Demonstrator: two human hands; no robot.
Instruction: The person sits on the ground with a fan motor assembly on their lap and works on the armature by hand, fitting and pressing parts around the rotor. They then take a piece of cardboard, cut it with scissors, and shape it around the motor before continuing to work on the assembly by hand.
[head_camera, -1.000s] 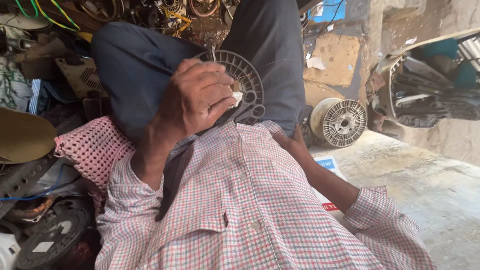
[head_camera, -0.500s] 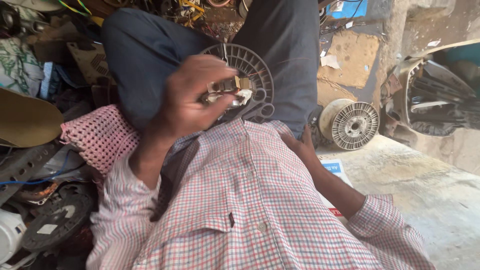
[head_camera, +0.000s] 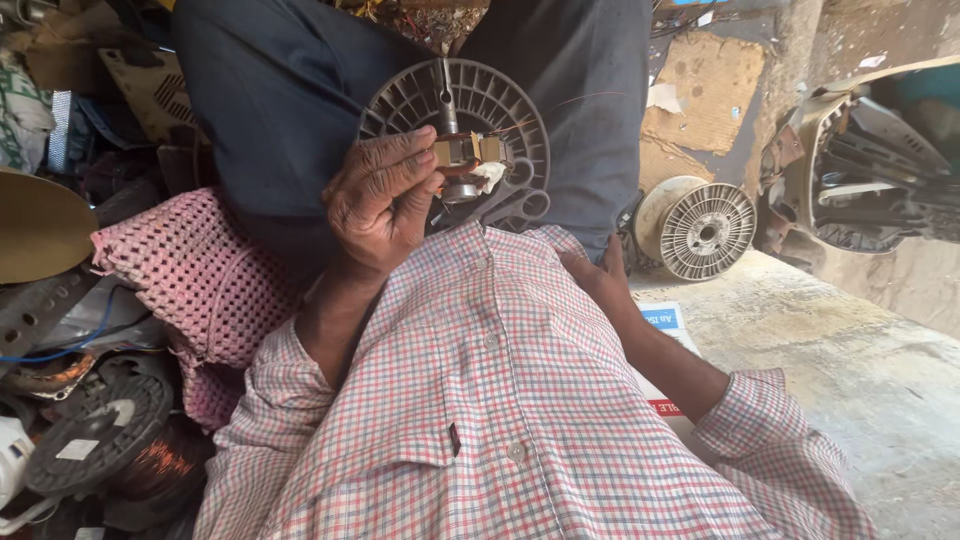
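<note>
Two hands show: the left hand closes its fingers around a small wound motor part with a metal shaft, held up before a grey ribbed plastic disc over the lap. The right hand rests low beside the checked shirt, its grip hidden. A pink woven cushion lies left; a pale wire spool stands right on the concrete floor.

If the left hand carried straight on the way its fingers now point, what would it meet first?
The left hand points its fingers to the picture's right, already closed on the small motor part. Beyond that, likely the grey ribbed spool behind it, though depth is unclear.
</note>
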